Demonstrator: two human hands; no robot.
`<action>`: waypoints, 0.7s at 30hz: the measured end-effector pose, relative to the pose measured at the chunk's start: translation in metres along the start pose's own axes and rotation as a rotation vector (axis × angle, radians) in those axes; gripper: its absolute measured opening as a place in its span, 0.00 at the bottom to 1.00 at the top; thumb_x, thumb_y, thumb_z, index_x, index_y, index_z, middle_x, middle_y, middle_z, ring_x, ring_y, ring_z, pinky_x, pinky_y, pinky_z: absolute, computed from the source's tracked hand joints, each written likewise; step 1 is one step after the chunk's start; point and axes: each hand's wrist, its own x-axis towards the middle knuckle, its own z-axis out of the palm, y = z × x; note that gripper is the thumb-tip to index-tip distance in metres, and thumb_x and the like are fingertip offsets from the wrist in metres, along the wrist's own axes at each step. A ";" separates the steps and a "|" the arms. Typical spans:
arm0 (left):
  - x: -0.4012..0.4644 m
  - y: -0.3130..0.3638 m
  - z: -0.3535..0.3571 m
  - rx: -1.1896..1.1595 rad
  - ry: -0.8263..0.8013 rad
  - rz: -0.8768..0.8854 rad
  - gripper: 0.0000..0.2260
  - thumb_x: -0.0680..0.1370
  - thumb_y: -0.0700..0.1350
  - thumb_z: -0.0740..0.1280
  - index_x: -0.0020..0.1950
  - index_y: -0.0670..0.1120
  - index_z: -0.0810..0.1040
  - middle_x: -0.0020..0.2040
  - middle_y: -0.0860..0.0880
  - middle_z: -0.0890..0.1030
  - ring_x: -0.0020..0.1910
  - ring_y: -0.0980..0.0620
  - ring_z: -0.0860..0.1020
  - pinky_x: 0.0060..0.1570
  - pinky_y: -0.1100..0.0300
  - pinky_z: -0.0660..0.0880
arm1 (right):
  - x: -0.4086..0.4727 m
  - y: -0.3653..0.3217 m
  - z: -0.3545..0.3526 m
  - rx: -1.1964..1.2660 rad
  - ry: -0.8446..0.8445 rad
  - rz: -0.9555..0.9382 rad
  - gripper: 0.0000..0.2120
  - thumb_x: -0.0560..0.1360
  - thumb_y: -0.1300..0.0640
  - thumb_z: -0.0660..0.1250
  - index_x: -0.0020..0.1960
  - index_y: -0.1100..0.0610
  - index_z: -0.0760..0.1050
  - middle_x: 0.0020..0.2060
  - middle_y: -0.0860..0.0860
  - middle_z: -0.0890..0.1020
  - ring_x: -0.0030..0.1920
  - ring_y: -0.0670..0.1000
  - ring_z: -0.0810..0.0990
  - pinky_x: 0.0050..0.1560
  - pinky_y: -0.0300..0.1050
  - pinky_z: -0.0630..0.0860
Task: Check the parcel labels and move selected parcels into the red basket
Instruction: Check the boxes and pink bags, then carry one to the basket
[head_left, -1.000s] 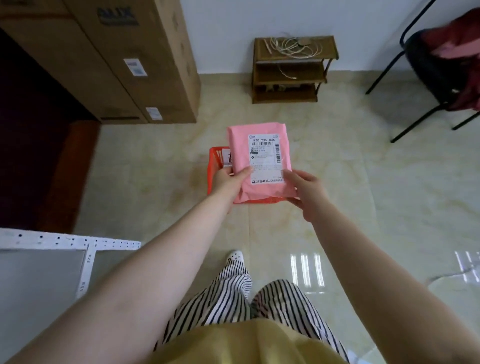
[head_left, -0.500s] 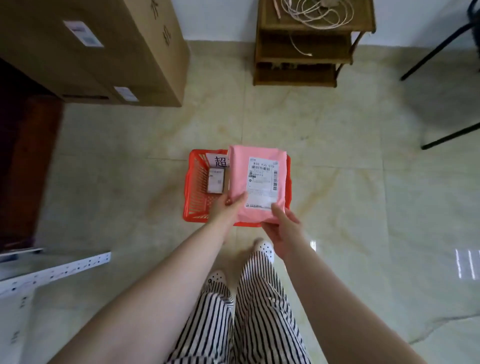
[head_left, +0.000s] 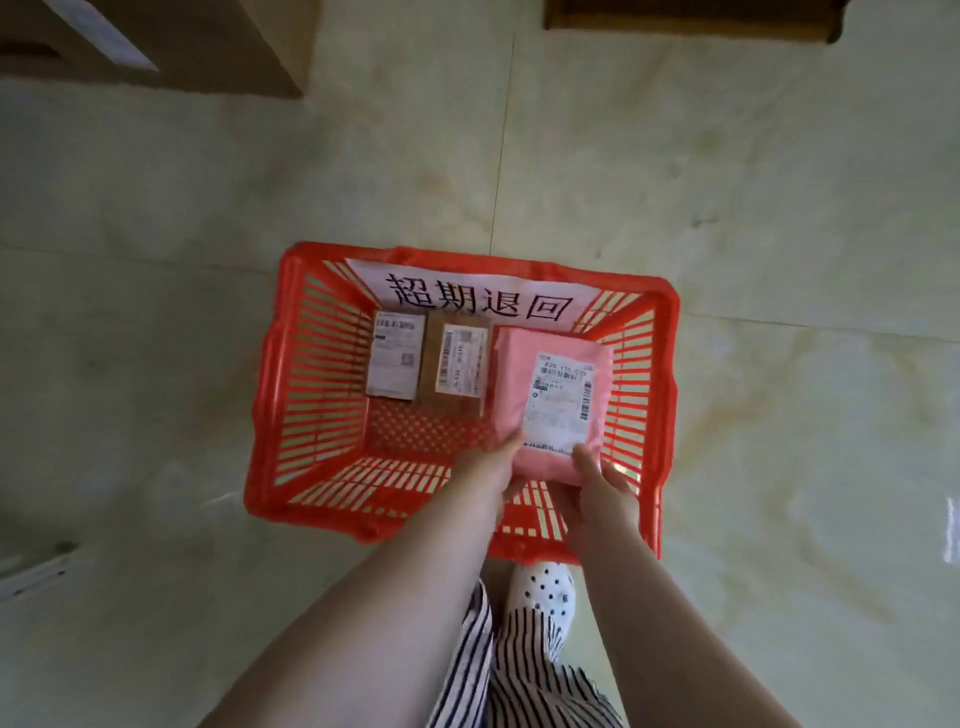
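Step in hand, by my reading: placing the pink parcel into the red basket. Left hand and right hand each pinch its near end, thumbs on top, fingers curled beneath. Parcel sits inside the rim, right half of the basket, label up; whether it touches the bottom I cannot tell. Long axis runs 12 to 6 o'clock, label's top toward 12. Just beside it, at 9 o'clock: a brown parcel, then a white parcel. Next move likely calls for lowering it flat, then letting go.
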 end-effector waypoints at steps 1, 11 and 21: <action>0.021 -0.004 0.004 0.001 0.018 -0.014 0.20 0.70 0.57 0.75 0.51 0.43 0.79 0.46 0.44 0.84 0.42 0.47 0.84 0.42 0.54 0.82 | 0.018 0.005 0.004 -0.004 0.003 0.003 0.04 0.75 0.61 0.72 0.50 0.58 0.81 0.45 0.60 0.85 0.43 0.61 0.86 0.44 0.53 0.83; 0.154 -0.033 0.030 -0.122 0.006 0.050 0.43 0.50 0.68 0.78 0.56 0.44 0.81 0.49 0.44 0.85 0.46 0.43 0.85 0.52 0.47 0.81 | 0.138 0.043 0.026 -0.101 0.031 -0.008 0.18 0.74 0.57 0.73 0.64 0.58 0.78 0.52 0.60 0.85 0.48 0.62 0.86 0.51 0.63 0.82; 0.163 -0.024 0.034 -0.062 -0.004 0.082 0.37 0.56 0.66 0.74 0.60 0.49 0.80 0.51 0.44 0.85 0.49 0.42 0.84 0.55 0.49 0.80 | 0.160 0.046 0.039 -0.250 0.078 0.085 0.34 0.63 0.38 0.77 0.60 0.58 0.77 0.48 0.57 0.85 0.44 0.59 0.87 0.46 0.57 0.84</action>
